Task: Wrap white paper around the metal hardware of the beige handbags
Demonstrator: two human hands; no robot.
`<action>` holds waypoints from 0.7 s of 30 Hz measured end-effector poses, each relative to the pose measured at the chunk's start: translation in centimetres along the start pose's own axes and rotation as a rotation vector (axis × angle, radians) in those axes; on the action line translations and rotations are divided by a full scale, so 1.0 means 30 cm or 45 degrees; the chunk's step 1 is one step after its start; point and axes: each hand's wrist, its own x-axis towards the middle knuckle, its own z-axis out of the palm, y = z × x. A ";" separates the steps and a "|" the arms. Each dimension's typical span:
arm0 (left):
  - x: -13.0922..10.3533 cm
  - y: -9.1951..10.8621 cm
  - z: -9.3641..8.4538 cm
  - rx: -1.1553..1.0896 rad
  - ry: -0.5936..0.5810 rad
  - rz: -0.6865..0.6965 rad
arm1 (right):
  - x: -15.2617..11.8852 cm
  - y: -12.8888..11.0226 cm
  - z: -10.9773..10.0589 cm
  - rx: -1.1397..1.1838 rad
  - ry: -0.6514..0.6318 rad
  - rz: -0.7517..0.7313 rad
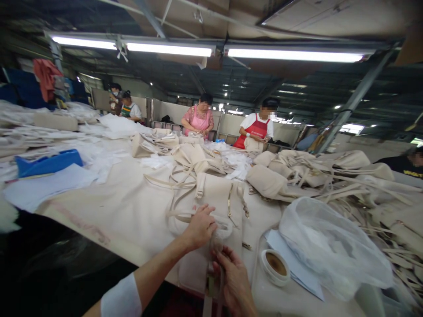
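Cream strap (221,288), narrow, in the right hand (233,275): thumb and fingertips pinched together on it. Exact grip hard to make out; knuckles cover part, and the strap's lower run is cut off at the near edge. Left hand (200,226) palm-down, fingers loosely extended, nothing seen between them; underside hidden, so contact cannot be told.

Cream bag (214,191) lies flat on the table (109,207), directly beneath and beyond the left fingers, the right fingertips over its near side. Gold-coloured zip (229,200) on its right part. Bag's near portion masked by both hands and the left forearm.

Right of the right hand: white round tub (276,280), brown matter (276,263) inside, kind unclear. Pale blue sheets (295,264) just beside it, partly under a translucent plastic bag (317,215); whitish contents, too blurred to identify.

Farther right, a heap of cream bags (274,182), straps tangled, cut off at the right edge. Left side: blue tray (49,164), interior not readable.

Far side of table: co-workers in a pink apron (201,122) and a red apron (258,128), hands at cream pieces. Someone in a black top (398,165) cut off at far right.
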 end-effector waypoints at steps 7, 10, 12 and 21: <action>-0.026 0.024 -0.017 0.177 0.150 -0.047 | 0.043 -0.001 0.035 0.134 -0.027 -0.073; -0.036 0.013 -0.003 0.102 0.105 -0.102 | 0.042 -0.005 0.050 0.171 -0.062 -0.048; -0.038 0.015 0.017 -0.085 0.121 -0.132 | 0.032 -0.012 0.066 0.172 -0.105 -0.030; -0.282 0.061 0.142 0.146 0.468 0.243 | -0.134 -0.006 -0.031 -0.395 -0.520 0.210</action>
